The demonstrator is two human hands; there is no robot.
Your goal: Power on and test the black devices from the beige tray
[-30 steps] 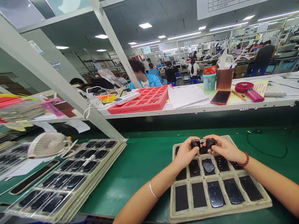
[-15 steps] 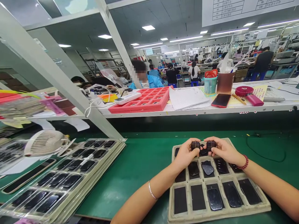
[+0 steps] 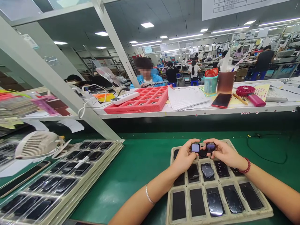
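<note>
My left hand [image 3: 184, 157] pinches a small square smartwatch [image 3: 195, 147] without a strap; its screen glows pale. In my right hand [image 3: 225, 153] is a similar dark smartwatch [image 3: 210, 147], its screen dim and bluish. Both are held side by side above the far part of a beige compartment tray [image 3: 253, 215]. Between them, a dark rounded piece [image 3: 202, 153] is partly hidden by the fingers. Nearer compartments hold several dark watch bodies, such as a glossy one [image 3: 215, 203] in the front row. Two front-left compartments show only black lining.
At left, stacked clear-covered trays [image 3: 93, 175] hold several dark watch bodies, beside a white fan [image 3: 38, 144] and a long dark phone-like object [image 3: 25, 178]. A shelf above carries a red tray [image 3: 140, 107], papers [image 3: 187, 98] and a phone [image 3: 221, 100]. A cable [image 3: 264, 159] lies at right.
The screen in my left hand has turned from dark with thin lines to pale and lit; the right one now looks bluish. The view has shifted slightly. A person opposite has raised their head.
</note>
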